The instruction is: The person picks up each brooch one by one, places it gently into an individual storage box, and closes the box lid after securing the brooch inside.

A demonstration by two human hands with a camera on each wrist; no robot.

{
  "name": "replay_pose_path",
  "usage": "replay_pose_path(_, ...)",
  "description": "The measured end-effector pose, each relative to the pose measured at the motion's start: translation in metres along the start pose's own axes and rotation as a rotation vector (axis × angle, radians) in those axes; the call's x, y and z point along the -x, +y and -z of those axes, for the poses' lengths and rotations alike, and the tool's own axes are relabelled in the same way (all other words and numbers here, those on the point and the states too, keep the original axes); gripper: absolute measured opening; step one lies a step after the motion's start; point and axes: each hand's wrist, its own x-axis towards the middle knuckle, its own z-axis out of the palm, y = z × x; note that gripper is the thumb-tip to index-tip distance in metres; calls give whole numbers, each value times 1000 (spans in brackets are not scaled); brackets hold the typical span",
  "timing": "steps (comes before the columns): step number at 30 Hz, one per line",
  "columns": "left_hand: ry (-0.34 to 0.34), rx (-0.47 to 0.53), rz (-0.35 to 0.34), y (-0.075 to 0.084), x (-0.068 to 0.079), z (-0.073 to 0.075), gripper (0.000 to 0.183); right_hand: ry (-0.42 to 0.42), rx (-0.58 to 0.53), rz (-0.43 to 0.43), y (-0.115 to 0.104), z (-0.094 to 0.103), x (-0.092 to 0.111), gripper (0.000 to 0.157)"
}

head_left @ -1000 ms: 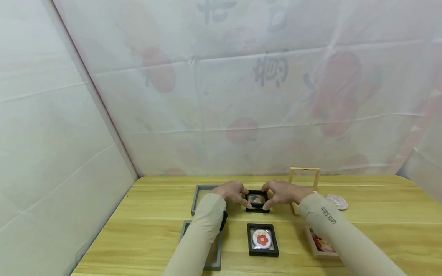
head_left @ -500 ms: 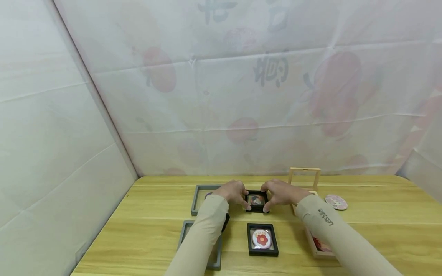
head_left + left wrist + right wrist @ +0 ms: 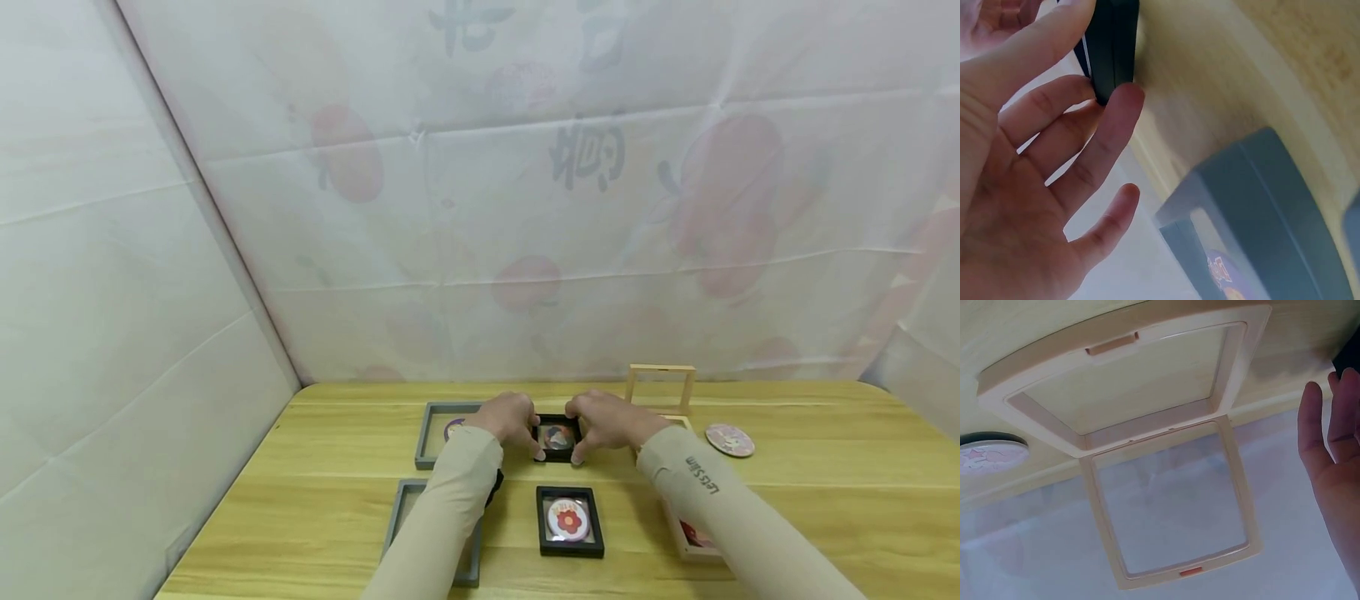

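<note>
A small square black display frame [image 3: 558,457] with a round picture badge [image 3: 557,437] under its clear film lies flat on the table, between both hands. My left hand [image 3: 510,422] grips its left side, thumb at the front corner and fingers further back. The left wrist view shows that thumb and the fingers on the dark frame edge [image 3: 1116,44]. Its right side is held by my right hand [image 3: 609,420], thumb in front and index finger behind. In the right wrist view only some fingers [image 3: 1313,422] show, beside a dark corner.
In front lies another black frame [image 3: 572,549] with a red-flower badge [image 3: 567,520]. Grey frames [image 3: 429,421] lie left, the rear one holding a purple-edged badge [image 3: 453,427]. Right are a cream frame with raised lid [image 3: 662,367], a loose pink badge [image 3: 729,439] and a frame partly under the sleeve [image 3: 693,553].
The black frame's upper half has come down onto its lower half, so the gap at the front edge is gone. The hands stay at its sides; both forearms shift slightly inward.
</note>
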Motion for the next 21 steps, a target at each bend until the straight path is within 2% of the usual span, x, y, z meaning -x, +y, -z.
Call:
replay_pose_path(4, 14, -42, -5, 2, 1, -2, 46, 0, 15, -4, -2, -1, 0, 60)
replay_pose_path(7, 14, -25, 2, 4, 4, -4, 46, 5, 14, -9, -1, -4, 1, 62)
replay_pose_path(15, 15, -11, 20, 7, 1, 11, 50, 12, 20, -17, -2, 10, -3, 67)
replay_pose_path(21, 2, -16, 5, 7, 5, 10, 51, -5, 27, -16, -4, 8, -1, 69)
